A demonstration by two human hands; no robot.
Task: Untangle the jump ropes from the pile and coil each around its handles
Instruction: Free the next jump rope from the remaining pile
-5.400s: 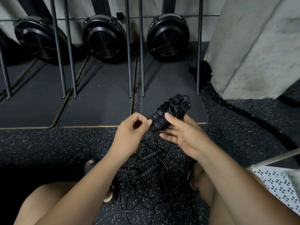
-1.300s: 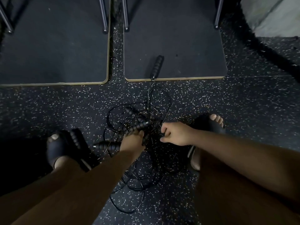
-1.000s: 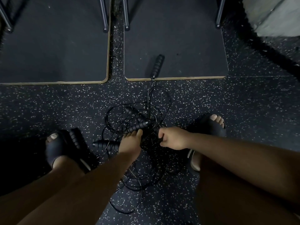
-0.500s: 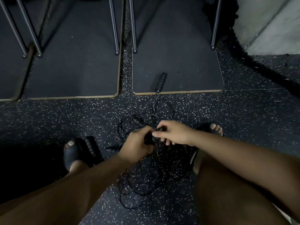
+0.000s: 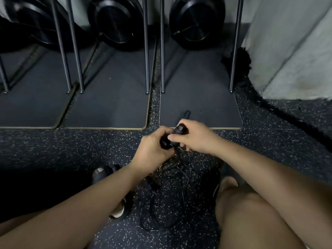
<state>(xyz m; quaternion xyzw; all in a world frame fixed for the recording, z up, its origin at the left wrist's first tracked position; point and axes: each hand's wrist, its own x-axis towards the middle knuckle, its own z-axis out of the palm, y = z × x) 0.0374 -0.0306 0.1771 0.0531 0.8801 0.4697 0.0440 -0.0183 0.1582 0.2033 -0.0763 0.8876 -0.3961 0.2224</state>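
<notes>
Hands raised off rope pile [image 5: 168, 196] since half-second back. Right hand [image 5: 195, 136] curled round handle [image 5: 179, 130]; left hand [image 5: 152, 149], just beside, curled round second handle [image 5: 164, 144]. Pile on floor [image 5: 269, 150], directly beneath hands.

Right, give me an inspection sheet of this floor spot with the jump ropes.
Surface: black speckled rubber floor.
Job's things: black ribbed handle and second black handle held up; tangled pile of thin black cords on the floor below; third handle lying on the grey mat.
Clutter: nothing seen.
Hands: right hand grips the black ribbed handle; left hand grips the second black handle.
Cables: only the rope cords.
Surroundings: steel poles, round black fan housings, pale concrete wall, black sandals.
</notes>
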